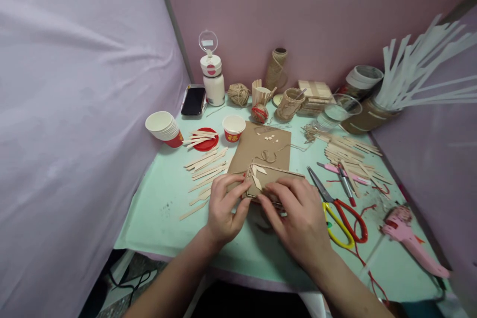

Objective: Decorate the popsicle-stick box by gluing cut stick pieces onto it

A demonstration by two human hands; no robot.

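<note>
A small brown cardboard piece (269, 177) edged with twine, with pale wooden petal shapes glued on it, rests on the green table (160, 208) near the front. My left hand (222, 207) pinches its left corner with thumb and fingers closed. My right hand (298, 218) lies over its near right part, fingers pressed down on it. Behind it a larger brown cardboard sheet (261, 146) carries loose twine and small wooden bits.
Scissors (337, 208) with red and yellow handles and a pink glue gun (410, 241) lie to the right. Wooden sticks (204, 169) are scattered left, more sticks (350, 151) right. Paper cups (164, 128), a phone (194, 100), a white bottle (212, 79) and twine balls stand behind.
</note>
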